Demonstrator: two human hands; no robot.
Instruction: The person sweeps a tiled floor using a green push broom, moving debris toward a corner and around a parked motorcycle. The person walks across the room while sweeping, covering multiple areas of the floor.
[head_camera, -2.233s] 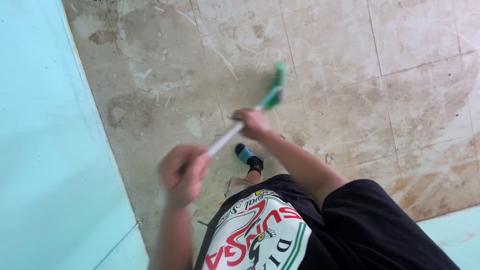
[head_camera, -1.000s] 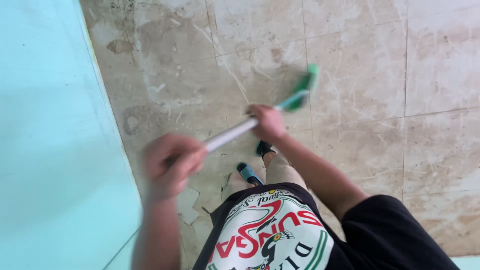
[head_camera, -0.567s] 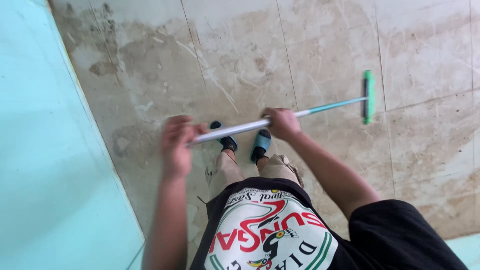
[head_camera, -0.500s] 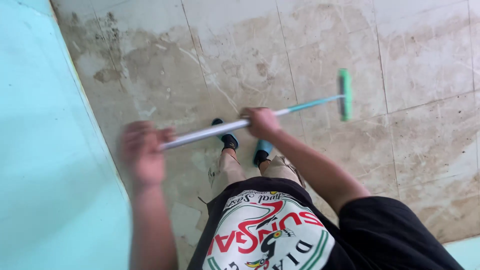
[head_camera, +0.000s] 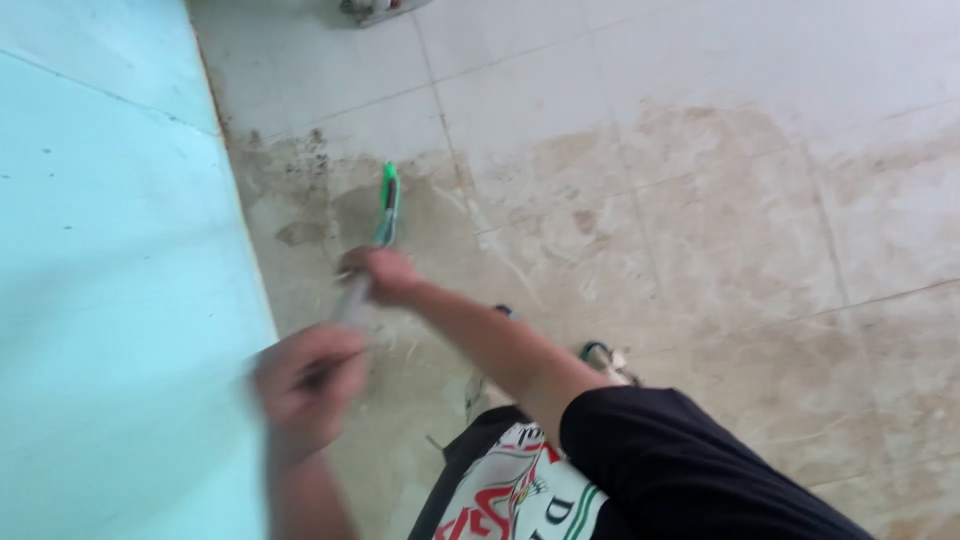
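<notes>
Pale floor tiles (head_camera: 700, 90), stained brown and grey across the middle, run up to a turquoise wall (head_camera: 110, 250) on the left side of the view.

Fingers of the left hand (head_camera: 305, 385) are curled shut around the near end of a long-handled floor brush (head_camera: 372, 250), close to the wall; the hand is blurred, so single fingers cannot be told apart. Fingers of the right hand (head_camera: 380, 275) wrap closed around the silvery shaft farther up, the right arm reaching across the body to get there.

From those two grips the brush's long axis runs almost straight away from the person, leaning slightly to the right as it goes. Its green head (head_camera: 388, 185) is the far end, seen nearly edge-on, and sits at the dark, dirtiest patch of floor just beside the foot of the wall.

Below the arms, a sandalled foot (head_camera: 600, 355) stands on the stained tiles, and a black shirt (head_camera: 690, 470) with a white, red and green print fills the lower edge.
</notes>
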